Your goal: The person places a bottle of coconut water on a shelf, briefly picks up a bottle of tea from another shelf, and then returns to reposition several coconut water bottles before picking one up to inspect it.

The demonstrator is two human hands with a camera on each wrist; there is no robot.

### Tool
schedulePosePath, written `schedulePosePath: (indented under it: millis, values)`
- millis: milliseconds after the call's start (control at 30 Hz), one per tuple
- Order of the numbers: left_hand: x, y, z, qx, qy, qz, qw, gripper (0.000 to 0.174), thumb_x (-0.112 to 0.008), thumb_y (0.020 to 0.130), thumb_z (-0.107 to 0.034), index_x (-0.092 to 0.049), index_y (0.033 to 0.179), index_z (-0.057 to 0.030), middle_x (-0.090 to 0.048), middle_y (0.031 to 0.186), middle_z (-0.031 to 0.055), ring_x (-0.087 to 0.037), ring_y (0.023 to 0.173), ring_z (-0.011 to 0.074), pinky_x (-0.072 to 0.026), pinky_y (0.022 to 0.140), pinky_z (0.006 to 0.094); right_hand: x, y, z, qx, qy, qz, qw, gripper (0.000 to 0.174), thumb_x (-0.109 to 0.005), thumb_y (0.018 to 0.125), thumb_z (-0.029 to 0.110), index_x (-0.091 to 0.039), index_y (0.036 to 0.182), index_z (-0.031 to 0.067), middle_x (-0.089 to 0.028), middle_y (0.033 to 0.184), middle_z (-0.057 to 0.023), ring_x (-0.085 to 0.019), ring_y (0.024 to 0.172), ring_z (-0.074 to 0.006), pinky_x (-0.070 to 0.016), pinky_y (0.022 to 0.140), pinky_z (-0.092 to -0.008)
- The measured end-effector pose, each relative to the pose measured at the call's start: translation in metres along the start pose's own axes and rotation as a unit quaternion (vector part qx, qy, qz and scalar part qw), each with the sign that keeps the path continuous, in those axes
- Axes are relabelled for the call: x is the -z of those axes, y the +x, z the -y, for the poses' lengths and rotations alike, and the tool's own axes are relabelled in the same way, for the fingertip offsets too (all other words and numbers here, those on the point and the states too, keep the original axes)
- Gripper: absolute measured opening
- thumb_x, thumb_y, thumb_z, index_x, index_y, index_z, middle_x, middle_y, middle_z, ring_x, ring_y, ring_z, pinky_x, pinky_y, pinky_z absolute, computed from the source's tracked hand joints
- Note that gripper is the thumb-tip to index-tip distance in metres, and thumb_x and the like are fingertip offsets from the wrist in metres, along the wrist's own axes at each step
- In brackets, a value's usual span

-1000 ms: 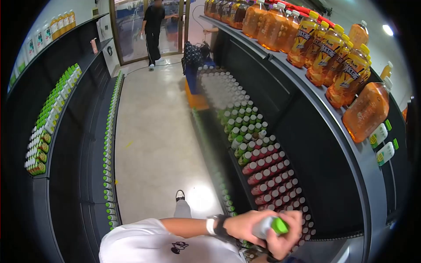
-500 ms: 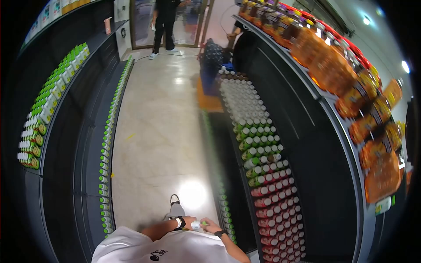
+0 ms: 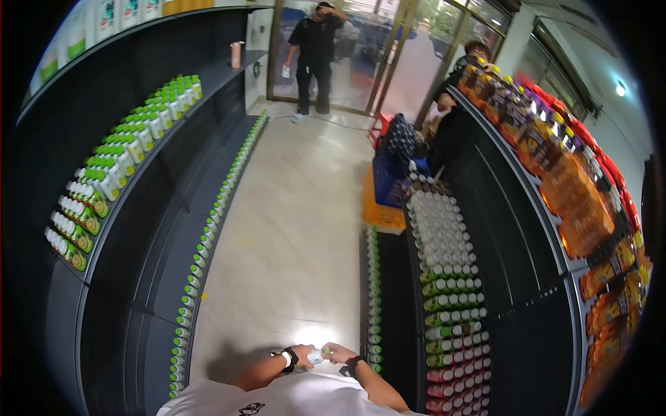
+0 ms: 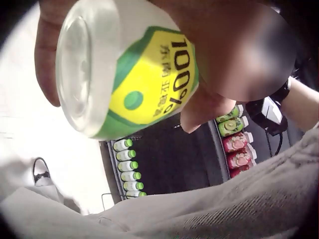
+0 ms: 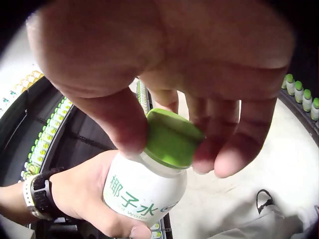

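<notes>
A small white bottle of coconut water (image 5: 144,189) with a green-and-yellow label is held low in front of the body. My left hand (image 3: 301,355) grips it round the body, and in the left wrist view the clear base of the bottle (image 4: 75,69) faces the camera. The thumb and fingers of my right hand (image 3: 338,353) pinch the green cap (image 5: 172,139). The cap sits on the bottle's neck, and the bottle leans at a slant in the right wrist view.
Dark shelves flank the aisle. Green-capped bottles (image 3: 132,142) fill part of the left shelf, with another row (image 3: 215,215) along its base. On the right stand white-capped bottles (image 3: 451,277) and large orange bottles (image 3: 579,208). Crates (image 3: 385,201) and a person (image 3: 316,59) are farther ahead.
Both hands and the bottle have come down from close to the head camera to waist height. The view has swung left, and the person by the door has raised a hand to the head.
</notes>
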State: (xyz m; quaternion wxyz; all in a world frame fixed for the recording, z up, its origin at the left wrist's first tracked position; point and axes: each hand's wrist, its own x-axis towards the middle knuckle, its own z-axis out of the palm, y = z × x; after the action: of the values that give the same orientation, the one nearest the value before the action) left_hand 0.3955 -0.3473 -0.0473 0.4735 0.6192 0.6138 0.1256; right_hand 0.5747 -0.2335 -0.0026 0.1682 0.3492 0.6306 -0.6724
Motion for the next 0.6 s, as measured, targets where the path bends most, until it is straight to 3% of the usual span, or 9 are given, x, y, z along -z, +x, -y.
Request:
schedulePosePath:
  millis: [133,167,200,367,467,500,533,567,600]
  values:
    - [0.008,-0.008,0.020,0.054,0.013,0.016,0.998,0.045,-0.063,0.071,-0.043,-0.061,0.097,-0.0064,-0.066,0.092,0.0176,-0.063,0.086,0.0323,-0.0486,0.074,0.0410,-0.008,0.020,0.024,-0.033,-0.032,0.081,0.996,0.032,-0.059,0.088,0.031,-0.051,0.110,0.0101,-0.055,0.086,-0.0033,-0.052,0.073,-0.0111,-0.0459,0.062,-0.0256]
    - [-0.015,0.013,0.059,0.026,0.003,0.059,0.998,0.040,-0.056,0.077,-0.042,-0.064,0.089,-0.0055,-0.066,0.089,0.0181,-0.064,0.085,0.0318,-0.0481,0.073,0.0407,-0.009,0.025,0.027,-0.016,-0.058,0.094,0.994,0.033,-0.059,0.088,0.031,-0.050,0.111,0.0100,-0.055,0.087,-0.0036,-0.051,0.072,-0.0109,-0.0451,0.061,-0.0249]
    - [-0.011,0.008,0.058,0.039,-0.015,0.024,0.999,0.036,-0.055,0.078,-0.039,-0.065,0.083,-0.0045,-0.067,0.086,0.0173,-0.064,0.081,0.0294,-0.0480,0.071,0.0396,-0.010,0.029,0.030,0.000,-0.082,0.107,0.991,0.033,-0.058,0.089,0.032,-0.049,0.112,0.0099,-0.055,0.087,-0.0040,-0.051,0.071,-0.0107,-0.0442,0.059,-0.0241]
    - [0.022,-0.003,0.047,0.032,-0.037,-0.001,0.999,0.037,-0.058,0.078,-0.040,-0.063,0.095,-0.0070,-0.067,0.087,0.0142,-0.063,0.080,0.0263,-0.0474,0.072,0.0368,0.003,0.056,0.052,-0.047,0.026,0.130,0.990,0.029,-0.063,0.086,0.026,-0.050,0.107,0.0114,-0.048,0.070,-0.0003,-0.037,0.047,-0.0067,-0.0275,0.041,-0.0249]
    - [0.055,-0.007,0.023,0.067,-0.113,0.007,0.991,0.037,-0.058,0.079,-0.040,-0.062,0.101,-0.0095,-0.065,0.099,0.0143,-0.062,0.091,0.0273,-0.0454,0.079,0.0378,0.013,0.066,0.067,-0.041,-0.011,0.136,0.990,0.029,-0.063,0.085,0.026,-0.050,0.106,0.0116,-0.046,0.069,-0.0005,-0.036,0.047,-0.0059,-0.0263,0.040,-0.0245]
    - [0.049,0.008,0.038,0.104,-0.162,0.018,0.981,0.037,-0.058,0.080,-0.039,-0.061,0.101,-0.0092,-0.065,0.101,0.0144,-0.061,0.093,0.0276,-0.0449,0.080,0.0380,0.023,0.062,0.085,-0.058,-0.111,0.123,0.985,0.030,-0.062,0.086,0.029,-0.051,0.108,0.0110,-0.054,0.077,-0.0036,-0.049,0.058,-0.0102,-0.0383,0.050,-0.0265]
    - [0.045,0.020,0.055,0.143,-0.210,0.030,0.967,0.037,-0.058,0.080,-0.039,-0.060,0.102,-0.0089,-0.064,0.104,0.0145,-0.061,0.095,0.0279,-0.0445,0.081,0.0382,0.030,0.073,0.079,0.005,-0.153,0.119,0.981,0.032,-0.059,0.086,0.033,-0.052,0.109,0.0121,-0.054,0.079,-0.0027,-0.049,0.063,-0.0106,-0.0391,0.054,-0.0263]
    - [0.053,0.028,0.063,0.043,-0.058,0.048,0.996,0.034,-0.055,0.083,-0.036,-0.059,0.103,-0.0095,-0.063,0.106,0.0142,-0.060,0.097,0.0281,-0.0444,0.081,0.0384,0.038,0.094,0.063,0.069,-0.193,0.113,0.972,0.034,-0.057,0.087,0.037,-0.052,0.110,0.0132,-0.054,0.081,-0.0018,-0.049,0.067,-0.0109,-0.0399,0.058,-0.0261]
    - [0.057,0.037,0.068,0.070,-0.072,0.052,0.994,0.031,-0.054,0.085,-0.035,-0.059,0.100,-0.0081,-0.062,0.105,0.0151,-0.059,0.098,0.0288,-0.0441,0.081,0.0384,0.043,0.112,0.047,0.134,-0.229,0.105,0.958,0.036,-0.055,0.087,0.041,-0.052,0.112,0.0142,-0.054,0.083,-0.0009,-0.050,0.072,-0.0112,-0.0407,0.063,-0.0258]
